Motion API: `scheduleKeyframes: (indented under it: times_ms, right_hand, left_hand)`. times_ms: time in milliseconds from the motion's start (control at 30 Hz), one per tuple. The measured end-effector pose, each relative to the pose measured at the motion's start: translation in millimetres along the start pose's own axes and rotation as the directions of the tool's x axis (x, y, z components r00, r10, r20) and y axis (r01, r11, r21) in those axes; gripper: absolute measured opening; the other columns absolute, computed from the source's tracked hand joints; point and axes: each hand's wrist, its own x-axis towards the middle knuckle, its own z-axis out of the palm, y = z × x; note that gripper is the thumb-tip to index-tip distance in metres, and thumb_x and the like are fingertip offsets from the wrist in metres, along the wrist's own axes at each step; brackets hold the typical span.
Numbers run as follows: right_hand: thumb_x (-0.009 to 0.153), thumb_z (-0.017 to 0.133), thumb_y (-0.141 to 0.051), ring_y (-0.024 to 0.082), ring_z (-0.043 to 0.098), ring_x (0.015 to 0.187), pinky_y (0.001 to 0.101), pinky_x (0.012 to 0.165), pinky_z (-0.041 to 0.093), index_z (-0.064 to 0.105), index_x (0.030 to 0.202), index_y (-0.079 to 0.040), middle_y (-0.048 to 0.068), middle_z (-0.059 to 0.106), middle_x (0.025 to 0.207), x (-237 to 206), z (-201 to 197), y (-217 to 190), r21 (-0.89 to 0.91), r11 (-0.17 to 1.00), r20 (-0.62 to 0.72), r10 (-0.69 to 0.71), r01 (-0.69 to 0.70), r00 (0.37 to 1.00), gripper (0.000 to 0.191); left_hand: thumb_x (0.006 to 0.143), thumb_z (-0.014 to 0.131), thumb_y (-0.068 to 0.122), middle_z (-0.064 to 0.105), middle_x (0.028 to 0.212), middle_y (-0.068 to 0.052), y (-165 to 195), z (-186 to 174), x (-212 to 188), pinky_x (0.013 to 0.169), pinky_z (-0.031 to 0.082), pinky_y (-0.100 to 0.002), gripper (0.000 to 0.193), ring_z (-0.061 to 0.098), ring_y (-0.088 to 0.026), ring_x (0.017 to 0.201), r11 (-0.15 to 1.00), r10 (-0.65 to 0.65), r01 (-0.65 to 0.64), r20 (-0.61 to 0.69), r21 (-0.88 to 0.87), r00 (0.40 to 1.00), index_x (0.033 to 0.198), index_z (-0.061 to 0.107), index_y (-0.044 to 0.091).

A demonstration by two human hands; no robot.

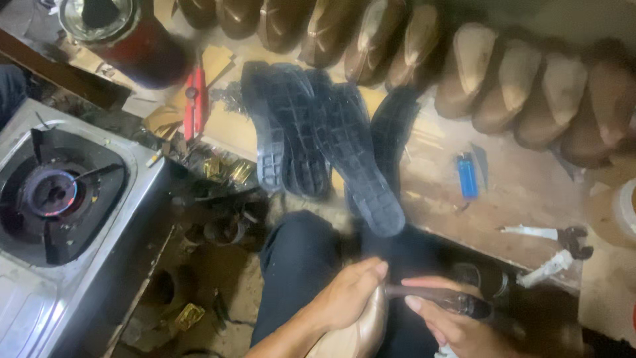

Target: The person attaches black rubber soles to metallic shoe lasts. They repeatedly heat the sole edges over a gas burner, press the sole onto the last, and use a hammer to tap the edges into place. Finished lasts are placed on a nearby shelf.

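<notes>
My left hand point(348, 295) grips a tan shoe form point(361, 331) resting on my lap, fingers curled over its top. My right hand point(457, 328) holds a dark, slim tool handle point(440, 298) laid across the shoe form. My knee in dark trousers point(298, 262) sits just above both hands. Several black rubber shoe soles point(318, 132) lie overlapping on the wooden bench beyond my knee.
A lit gas burner point(53, 192) in a steel stove is at the left. A row of tan shoe lasts point(503, 79) lines the back. A blue lighter point(467, 176), pliers with white handles point(553, 248), a red tool point(197, 103) and a dark can point(126, 33) lie around.
</notes>
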Motion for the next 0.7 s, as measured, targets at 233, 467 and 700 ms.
scheduleKeyframes:
  times_ms: [233, 467, 700]
  right_hand:
    - [0.084, 0.072, -0.012, 0.014, 0.049, 0.043, 0.0317, 0.041, 0.042, 0.068, 0.121, 0.000, 0.005, 0.054, 0.051, 5.2, -5.8, 4.4, 0.172, 0.985, 0.023, 0.023, -0.027, 0.999, 0.040]
    - [0.082, 0.076, -0.020, 0.015, 0.053, 0.044, 0.0321, 0.043, 0.045, 0.070, 0.127, -0.005, 0.006, 0.053, 0.049, -18.1, -7.3, 16.5, 0.192, 0.971, 0.030, 0.142, -0.146, 0.989, 0.048]
    - [0.082, 0.080, -0.020, 0.014, 0.052, 0.041, 0.0324, 0.039, 0.040, 0.075, 0.122, -0.009, 0.006, 0.059, 0.050, -9.8, 9.3, 11.3, -0.054, 0.978, -0.032, 0.201, -0.202, 0.979, 0.042]
  left_hand:
    - [0.108, 0.038, 0.033, 0.060, 0.093, -0.015, 2.3, 0.1, 11.8, 0.087, 0.047, -0.039, 0.040, 0.058, -0.026, 0.090, 0.992, 0.123, -0.122, -0.036, 0.008, 0.992, 0.098, 0.055, -0.002]
    - [0.108, 0.037, 0.033, 0.062, 0.089, -0.018, -0.2, 2.2, 5.7, 0.085, 0.049, -0.039, 0.043, 0.058, -0.030, 0.085, 0.994, 0.058, -0.059, -0.007, -0.094, 0.998, 0.096, 0.058, -0.002]
    - [0.107, 0.039, 0.035, 0.065, 0.097, -0.021, -3.2, 3.6, 4.4, 0.087, 0.049, -0.041, 0.043, 0.064, -0.033, 0.093, 0.991, 0.129, -0.126, -0.085, 0.035, 0.988, 0.103, 0.059, -0.003]
